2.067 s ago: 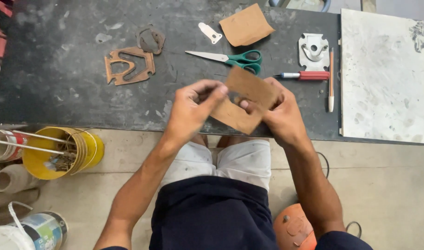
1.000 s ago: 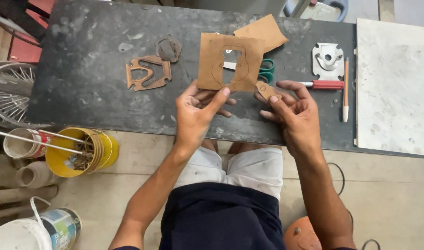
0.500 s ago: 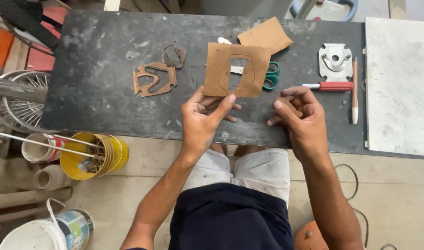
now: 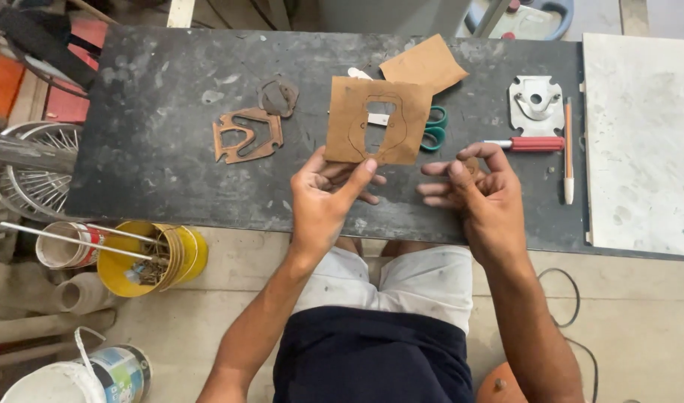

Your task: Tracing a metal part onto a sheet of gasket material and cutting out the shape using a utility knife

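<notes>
Fingers [image 4: 351, 173] of left hand [image 4: 323, 200] pinched on lower edge of brown gasket sheet [image 4: 349, 119] with cut-out hole, held over dark worktable [image 4: 155, 179]. Right hand [image 4: 480, 201] just beside, fingertips bunched on small brown cut-out piece [image 4: 472, 165], mostly hidden. Behind sheet: green-handled scissors [image 4: 436, 128], second brown sheet [image 4: 423, 67]. Further left on table: finished brown gaskets [image 4: 245, 136]. To right: red-handled screwdriver [image 4: 527, 143], metal plate part [image 4: 536, 104], pencil [image 4: 568, 149], pale slab [image 4: 641, 134]. Below table edge at left: yellow can [image 4: 151, 257].
</notes>
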